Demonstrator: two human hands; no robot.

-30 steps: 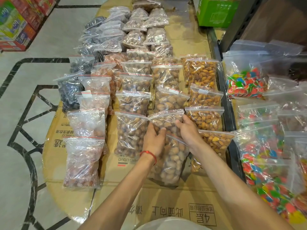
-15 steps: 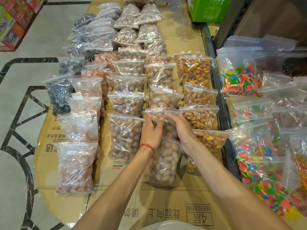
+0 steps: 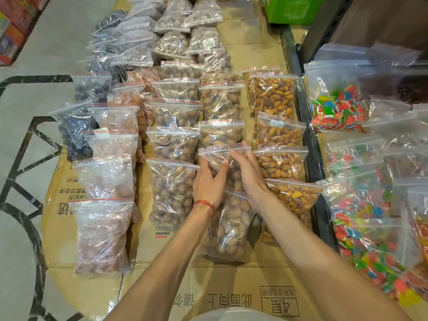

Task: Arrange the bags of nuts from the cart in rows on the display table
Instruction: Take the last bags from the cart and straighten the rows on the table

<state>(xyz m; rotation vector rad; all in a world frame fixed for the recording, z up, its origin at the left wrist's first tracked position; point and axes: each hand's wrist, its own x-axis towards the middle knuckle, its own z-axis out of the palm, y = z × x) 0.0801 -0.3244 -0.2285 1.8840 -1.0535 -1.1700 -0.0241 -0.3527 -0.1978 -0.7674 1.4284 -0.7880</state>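
Hands: Both the left hand [image 3: 209,181] and the right hand [image 3: 246,172] lie flat on one bag of nuts [image 3: 214,156], with fingers straight and pressing, not pinching. The left thumb is splayed across the plastic.
Change: A second ago both hands sat lower, at the seam with the front bag [image 3: 229,230]. They have since slid up, and the right fingertips now reach the zip strip.
Bag's place: Second from the front in its row, overlapping the front bag, between a row of darker nuts [image 3: 172,144] and a row of almonds [image 3: 280,163].
Wrist: A red string bracelet [image 3: 203,203] is on the left.
Surface: The display table [image 3: 231,286] is covered in flattened, printed cardboard and lined with zip bags.
Room: Pale tiled floor [image 3: 27,126] with dark inlay. Bags of bright sweets [image 3: 339,107] lie to the right, with a green box [image 3: 291,8] beyond.
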